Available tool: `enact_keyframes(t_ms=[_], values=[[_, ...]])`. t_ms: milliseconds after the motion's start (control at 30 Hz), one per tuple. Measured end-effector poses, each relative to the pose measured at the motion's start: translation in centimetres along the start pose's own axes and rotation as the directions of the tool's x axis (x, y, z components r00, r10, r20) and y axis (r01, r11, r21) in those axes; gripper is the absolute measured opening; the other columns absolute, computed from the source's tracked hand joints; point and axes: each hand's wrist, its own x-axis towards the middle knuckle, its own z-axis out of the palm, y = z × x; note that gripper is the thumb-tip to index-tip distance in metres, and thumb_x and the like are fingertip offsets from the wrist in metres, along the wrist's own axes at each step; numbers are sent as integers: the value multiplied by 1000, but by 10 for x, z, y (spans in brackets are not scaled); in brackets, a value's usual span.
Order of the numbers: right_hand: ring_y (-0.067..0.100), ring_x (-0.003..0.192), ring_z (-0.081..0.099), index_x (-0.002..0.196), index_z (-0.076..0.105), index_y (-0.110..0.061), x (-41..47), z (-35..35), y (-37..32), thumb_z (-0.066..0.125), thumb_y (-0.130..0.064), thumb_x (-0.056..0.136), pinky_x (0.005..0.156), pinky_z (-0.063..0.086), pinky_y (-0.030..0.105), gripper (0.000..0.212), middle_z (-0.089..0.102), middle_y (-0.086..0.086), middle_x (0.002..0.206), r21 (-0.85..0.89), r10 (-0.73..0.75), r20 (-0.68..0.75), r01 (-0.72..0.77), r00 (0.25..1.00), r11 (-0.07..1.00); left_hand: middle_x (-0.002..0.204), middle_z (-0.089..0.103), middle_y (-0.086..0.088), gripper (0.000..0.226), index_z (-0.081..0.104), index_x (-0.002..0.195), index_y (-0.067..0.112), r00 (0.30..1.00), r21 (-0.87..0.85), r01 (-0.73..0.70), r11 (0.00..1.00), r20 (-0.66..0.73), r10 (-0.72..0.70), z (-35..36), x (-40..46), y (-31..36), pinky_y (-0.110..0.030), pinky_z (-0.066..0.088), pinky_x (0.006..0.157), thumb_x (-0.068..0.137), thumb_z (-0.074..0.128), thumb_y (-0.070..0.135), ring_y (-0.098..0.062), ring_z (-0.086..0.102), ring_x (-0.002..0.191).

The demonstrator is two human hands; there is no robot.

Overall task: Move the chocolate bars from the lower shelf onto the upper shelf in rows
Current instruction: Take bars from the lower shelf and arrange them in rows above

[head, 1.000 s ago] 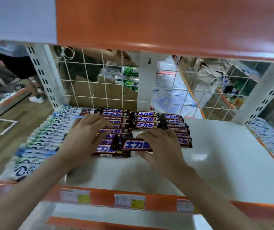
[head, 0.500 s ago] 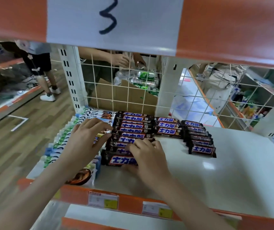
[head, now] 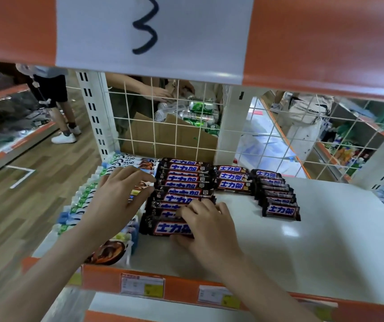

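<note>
- My right hand (head: 206, 231) has its fingers curled over the right end of the nearest chocolate bar (head: 166, 227), thumb tucked under its front edge, so I am pinching that end rather than lying flat on it.
- A second ago I held this bar further right, out in front of the middle row; now I have slid it left and it lies at the front of the left row (head: 181, 189), touching the bar behind it.
- My left hand (head: 119, 196) lies open, fingers straight and slightly spread, resting on the white-and-blue packets (head: 79, 203) just left of that row; its fingertips (head: 148, 180) reach the left ends of the bars. It has barely shifted over the last second and holds nothing.
- I judge this bar as good as placed: the left row gains one, and what remains is squaring its ends and letting go.
- Further out on the shelf (head: 325, 240), the middle row (head: 231, 180) is short, only a few bars near the back, and the right row (head: 277, 196) is longer, its front bar well apart from my hand.
- The middle row looks like the natural place for the next bars.
- Behind the wire grid (head: 267, 140) stands a cardboard box (head: 167, 138) with green cans in it.
</note>
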Motion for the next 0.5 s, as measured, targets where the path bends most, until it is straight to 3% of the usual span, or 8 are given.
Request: enact_keyframes(t_ms=[100,200,433,500], values=[[20,91,57,97,64,-24,-5,-8,5,69,-52,74,73,42,35,37,62,-5,93,3,35,-54,-35,998,999,105,59,5,34,63,107,23,1000,-21,-13,1000,10,14,0,2,8,-41,42,85,87,43,43,-22,53,104],[21,96,56,102,63,-25,-14,-18,17,67,-52,77,79,41,38,37,62,-4,98,4,76,-55,-76,996,997,106,59,5,34,63,107,23,999,-42,-32,999,34,33,4,3,21,-46,44,86,86,46,43,-22,53,103],[21,109,51,114,59,-28,-53,-40,54,58,-50,83,91,31,38,38,58,-4,111,-12,209,-41,-210,977,978,107,59,5,26,64,107,23,990,-86,-110,990,77,117,33,7,71,-43,40,89,85,62,34,-20,52,106],[19,103,56,108,63,-28,-71,-50,65,64,-50,78,88,37,37,37,61,-6,105,-62,251,-66,-255,966,965,106,60,4,24,65,106,21,985,-118,-148,982,75,157,42,8,90,-44,41,89,84,64,31,-23,52,106]])
